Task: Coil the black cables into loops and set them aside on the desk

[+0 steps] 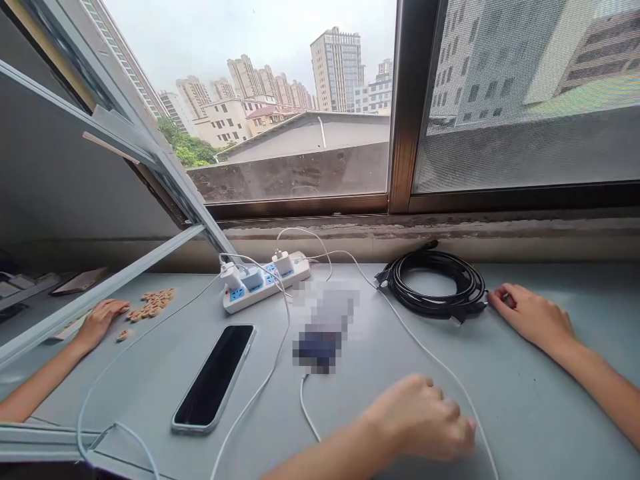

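Observation:
In the foreground my left hand (425, 417) is curled into a loose fist just above or on the table, its palm side hidden from view. A thin white charging cable (445, 367) runs close past its fingers. My right hand (535, 317) rests at the right, with curled fingertips on the edge of a coiled black cable (435, 283). Plugs show at the coil's edges. A black-screened smartphone (214, 378) lies left of centre. Between it and the coil is a blurred-out device (327, 327), with a white cord at its lower end.
A white power strip (267, 283) with several chargers stands near the windowsill. At left, another person's hand (103, 323) lies beside small wooden pieces (150, 305). A pale metal frame (185, 187) slants across the left side. Loose white cords cross the table.

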`<state>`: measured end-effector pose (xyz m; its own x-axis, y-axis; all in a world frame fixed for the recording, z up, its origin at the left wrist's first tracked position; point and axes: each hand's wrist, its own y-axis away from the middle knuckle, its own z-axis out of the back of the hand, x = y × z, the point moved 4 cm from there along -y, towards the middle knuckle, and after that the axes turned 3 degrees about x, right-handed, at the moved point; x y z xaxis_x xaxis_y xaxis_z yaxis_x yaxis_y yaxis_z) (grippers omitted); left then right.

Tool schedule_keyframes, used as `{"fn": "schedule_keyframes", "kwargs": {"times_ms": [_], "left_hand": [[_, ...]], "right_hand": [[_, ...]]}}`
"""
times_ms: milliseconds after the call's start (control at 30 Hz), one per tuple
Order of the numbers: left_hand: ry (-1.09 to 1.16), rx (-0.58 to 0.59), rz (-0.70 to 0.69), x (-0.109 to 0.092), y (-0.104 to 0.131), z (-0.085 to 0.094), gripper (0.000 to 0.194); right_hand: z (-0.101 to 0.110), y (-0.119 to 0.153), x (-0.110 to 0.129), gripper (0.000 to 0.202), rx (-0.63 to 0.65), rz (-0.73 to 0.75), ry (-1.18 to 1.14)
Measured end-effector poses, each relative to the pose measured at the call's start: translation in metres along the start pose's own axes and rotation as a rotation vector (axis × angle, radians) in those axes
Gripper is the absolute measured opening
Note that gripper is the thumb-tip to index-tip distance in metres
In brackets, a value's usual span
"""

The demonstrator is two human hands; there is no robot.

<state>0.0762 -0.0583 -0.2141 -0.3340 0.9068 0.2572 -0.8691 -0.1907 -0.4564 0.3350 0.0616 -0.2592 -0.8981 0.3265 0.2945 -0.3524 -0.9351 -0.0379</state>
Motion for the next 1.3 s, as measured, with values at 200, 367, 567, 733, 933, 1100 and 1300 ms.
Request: {"fn": "schedule_keyframes", "kwargs": {"times_ms": [200,367,567,733,933,1100,1300], "left_hand": [[-0.034,0.023,0.046,0.003,-0.005,0.022,0.049],[-0.018,0.038,0.082,0.004,-0.008,0.034,0.045],[-0.027,0.073,0.537,0.064,0.009,0.021,0.027],[0.111,0.538,0.817,0.093,0.018,0.012,0.034],[0.253,0.736,0.619,0.064,0.012,0.0,0.029],[0.275,0.778,0.557,0.064,0.012,0.004,0.024],[0.316,0.802,0.593,0.07,0.013,0.007,0.02]], "right_hand": [[0.001,0.002,-0.002,0.039,0.021,0.013,-0.017],[-0.002,0.003,-0.006,0.045,0.027,0.035,-0.038],[-0.003,0.006,0.0,0.046,0.016,0.061,-0.091],[0.007,0.009,0.005,0.047,0.016,0.041,-0.055],[0.001,0.007,-0.001,0.048,0.023,0.071,-0.082],[0.005,0.009,0.003,0.046,0.006,0.069,-0.086],[0.007,0.01,0.007,0.046,0.013,0.065,-0.122]]}}
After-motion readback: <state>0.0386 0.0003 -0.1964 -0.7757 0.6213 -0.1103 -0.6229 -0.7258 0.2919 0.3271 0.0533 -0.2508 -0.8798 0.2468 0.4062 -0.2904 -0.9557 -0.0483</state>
